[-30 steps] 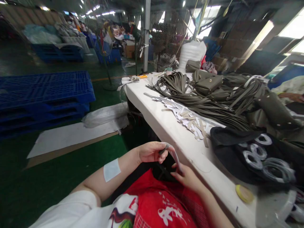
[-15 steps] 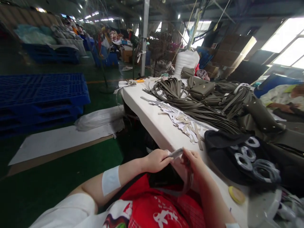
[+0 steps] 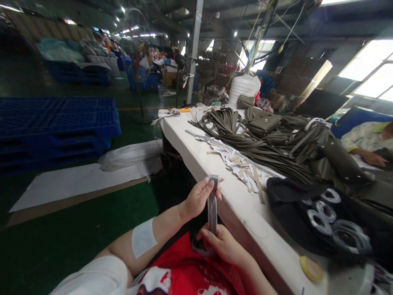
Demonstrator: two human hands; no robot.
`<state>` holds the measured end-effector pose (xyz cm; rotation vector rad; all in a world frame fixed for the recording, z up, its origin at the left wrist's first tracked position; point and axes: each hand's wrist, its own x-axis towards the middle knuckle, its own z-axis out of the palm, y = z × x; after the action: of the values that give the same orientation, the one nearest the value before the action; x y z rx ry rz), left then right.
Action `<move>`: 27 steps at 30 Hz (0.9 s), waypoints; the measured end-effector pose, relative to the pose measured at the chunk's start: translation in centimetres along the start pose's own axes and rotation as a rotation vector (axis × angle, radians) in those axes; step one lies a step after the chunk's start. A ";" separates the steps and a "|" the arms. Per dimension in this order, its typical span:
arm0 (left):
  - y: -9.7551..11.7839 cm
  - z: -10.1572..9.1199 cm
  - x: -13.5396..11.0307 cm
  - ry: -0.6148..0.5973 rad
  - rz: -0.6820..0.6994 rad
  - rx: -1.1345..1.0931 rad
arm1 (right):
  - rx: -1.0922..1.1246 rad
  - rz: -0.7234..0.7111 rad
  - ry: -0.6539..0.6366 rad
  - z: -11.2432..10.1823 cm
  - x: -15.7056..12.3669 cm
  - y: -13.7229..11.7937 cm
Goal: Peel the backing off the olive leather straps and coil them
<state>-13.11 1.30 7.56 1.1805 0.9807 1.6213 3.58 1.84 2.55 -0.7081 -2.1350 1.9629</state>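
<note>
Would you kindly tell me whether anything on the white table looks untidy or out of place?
The short white and beige strips lie scattered in a loose heap beside the long dark-olive straps, which looks untidy.

Watching from afar, I look through one camera worn on a person's head, facing forward and down past a red apron [image 3: 182,262] to the left hand [image 3: 197,199] and right hand [image 3: 225,245], near at low center. The wide view takes in a white table [image 3: 193,152] on the right, blue pallets [image 3: 55,119] on the left, and windows [image 3: 367,61] at far right.
</note>
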 end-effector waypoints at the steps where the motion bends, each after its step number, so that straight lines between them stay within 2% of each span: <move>1: -0.3 -0.5 0.1 0.017 0.127 0.205 | 0.072 -0.019 -0.050 -0.1 -0.6 -0.4; 3: -1.1 -1.3 -0.1 -0.045 0.328 0.570 | 0.155 -0.073 -0.041 -1.4 -1.7 -1.6; 5: -1.9 -1.7 -0.7 -0.140 0.395 0.802 | 0.121 -0.082 0.114 -3.8 -2.4 -2.9; 7: -2.4 -1.7 -1.2 -0.176 0.304 0.915 | -0.096 -0.051 0.372 -6.3 -2.3 -4.1; 9: -2.3 -1.3 -1.5 -0.171 0.120 0.889 | -0.421 -0.065 0.649 -7.9 -1.7 -4.9; 10: -2.1 -1.1 -1.6 -0.168 0.015 0.813 | -0.557 -0.106 0.734 -8.1 -1.4 -5.1; 11: -1.9 -0.9 -1.6 -0.173 -0.095 0.699 | -0.647 -0.156 0.763 -8.1 -1.0 -5.1; 13: -1.3 -0.4 -1.7 -0.206 -0.308 0.401 | -0.682 -0.233 0.681 -7.1 -0.4 -4.4; 15: -0.4 0.2 -1.7 -0.256 -0.460 0.098 | -0.611 -0.234 0.545 -5.5 0.4 -3.1; 17: 0.5 0.7 -1.5 -0.277 -0.506 -0.135 | -0.495 -0.185 0.450 -3.8 1.4 -1.6; 19: 1.5 0.8 -1.2 -0.203 -0.440 -0.249 | -0.343 -0.119 0.340 -2.1 2.2 -0.3; 21: 2.3 0.4 -0.7 -0.047 -0.243 -0.179 | -0.160 -0.073 0.192 -0.8 2.4 0.0; 23: 2.4 -0.6 -0.2 0.066 0.015 0.088 | 0.026 -0.062 0.065 -0.2 1.8 -0.4; 25: 1.9 -1.5 0.1 0.040 0.202 0.431 | 0.158 -0.077 0.031 -0.6 0.8 -1.2; 27: 0.9 -2.2 0.1 -0.084 0.248 0.716 | 0.199 -0.095 0.117 -2.1 0.0 -2.0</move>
<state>-15.39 0.85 7.95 1.8921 1.4671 1.4174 4.01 3.70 4.76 -0.6556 -1.8404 1.9952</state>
